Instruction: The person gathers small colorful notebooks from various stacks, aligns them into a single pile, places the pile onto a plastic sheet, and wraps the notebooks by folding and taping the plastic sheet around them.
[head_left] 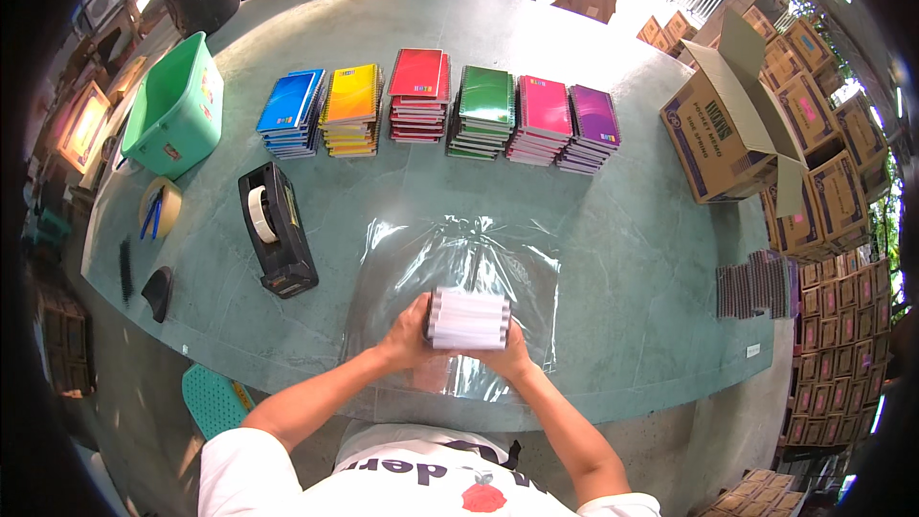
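Note:
Between my left hand and my right hand is a small stack of spiral notebooks, its white page edges facing up. Both hands press the stack from its two sides, fingers closed around it and partly hidden beneath. Under it a shiny clear plastic sheet lies spread on the green table. Beyond the sheet stand piles of spiral notebooks, from left to right blue, yellow, red, green, pink and purple.
To the left are a black tape dispenser, a tape roll with blue scissors, and a green bin. On the right stand an open cardboard box and a dark notebook pile. Stacked cartons rise past the right edge.

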A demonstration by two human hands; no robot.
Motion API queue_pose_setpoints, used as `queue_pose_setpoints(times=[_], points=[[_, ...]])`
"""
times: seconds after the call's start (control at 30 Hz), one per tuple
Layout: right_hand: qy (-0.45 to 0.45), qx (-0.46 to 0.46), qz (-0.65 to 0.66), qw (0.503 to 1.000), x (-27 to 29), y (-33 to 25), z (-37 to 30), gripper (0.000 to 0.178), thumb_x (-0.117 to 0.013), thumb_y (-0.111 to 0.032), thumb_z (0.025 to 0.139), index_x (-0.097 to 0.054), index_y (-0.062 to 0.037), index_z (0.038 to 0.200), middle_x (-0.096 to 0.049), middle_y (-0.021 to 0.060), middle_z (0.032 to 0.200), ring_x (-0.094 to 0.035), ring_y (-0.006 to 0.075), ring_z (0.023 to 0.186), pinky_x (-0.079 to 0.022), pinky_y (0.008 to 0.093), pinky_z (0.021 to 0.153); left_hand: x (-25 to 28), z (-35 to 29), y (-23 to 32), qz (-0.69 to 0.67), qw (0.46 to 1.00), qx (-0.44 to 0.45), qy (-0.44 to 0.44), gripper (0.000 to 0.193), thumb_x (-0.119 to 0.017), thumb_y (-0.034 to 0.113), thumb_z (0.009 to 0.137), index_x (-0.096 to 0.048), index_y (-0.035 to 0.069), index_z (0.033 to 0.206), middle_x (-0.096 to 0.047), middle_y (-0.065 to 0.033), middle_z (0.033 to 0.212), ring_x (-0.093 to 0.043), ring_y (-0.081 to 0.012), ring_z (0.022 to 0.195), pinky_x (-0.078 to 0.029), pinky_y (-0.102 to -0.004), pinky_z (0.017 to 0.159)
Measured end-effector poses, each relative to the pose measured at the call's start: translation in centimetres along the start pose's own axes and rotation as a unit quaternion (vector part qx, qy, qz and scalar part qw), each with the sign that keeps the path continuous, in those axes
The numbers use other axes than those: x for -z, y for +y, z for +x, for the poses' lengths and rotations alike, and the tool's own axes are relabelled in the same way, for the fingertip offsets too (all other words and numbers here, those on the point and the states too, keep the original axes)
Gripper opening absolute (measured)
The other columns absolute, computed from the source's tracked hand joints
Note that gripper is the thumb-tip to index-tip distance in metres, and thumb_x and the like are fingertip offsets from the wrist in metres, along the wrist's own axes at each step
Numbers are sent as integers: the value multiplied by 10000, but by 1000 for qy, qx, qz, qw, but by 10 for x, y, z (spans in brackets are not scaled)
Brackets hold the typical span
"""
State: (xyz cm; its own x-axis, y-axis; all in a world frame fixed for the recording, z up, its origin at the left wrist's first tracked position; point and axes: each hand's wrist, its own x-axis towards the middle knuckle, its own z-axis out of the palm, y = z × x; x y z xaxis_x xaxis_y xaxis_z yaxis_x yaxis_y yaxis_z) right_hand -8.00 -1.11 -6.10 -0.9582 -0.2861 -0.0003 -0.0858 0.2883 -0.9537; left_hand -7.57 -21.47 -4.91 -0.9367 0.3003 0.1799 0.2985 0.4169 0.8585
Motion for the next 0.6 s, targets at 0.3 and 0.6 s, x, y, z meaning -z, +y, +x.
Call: queue_pose_setpoints(times=[0.3,0.6], points=[[-79,-225,-98,966,16,-65,19,776,-710,-552,695,-504,5,1195,-631,188,1048,-618,293,999,-474,383,854,36,29,39,-269,869,376,-175,981,-896,200,507,-357,-54,1286,-535,-148,1174,-535,-239,1094,-447,-362,926],[104,33,-386,916,39,-12,-1,431,-480,-273,892,-508,-4,1228,-389,174,1392,-313,347,1316,-233,471,1059,35,31,47,-321,839,403,-173,750,-861,234,582,-488,-8,1185,-600,-107,1038,-587,-176,920,-476,-286,772]])
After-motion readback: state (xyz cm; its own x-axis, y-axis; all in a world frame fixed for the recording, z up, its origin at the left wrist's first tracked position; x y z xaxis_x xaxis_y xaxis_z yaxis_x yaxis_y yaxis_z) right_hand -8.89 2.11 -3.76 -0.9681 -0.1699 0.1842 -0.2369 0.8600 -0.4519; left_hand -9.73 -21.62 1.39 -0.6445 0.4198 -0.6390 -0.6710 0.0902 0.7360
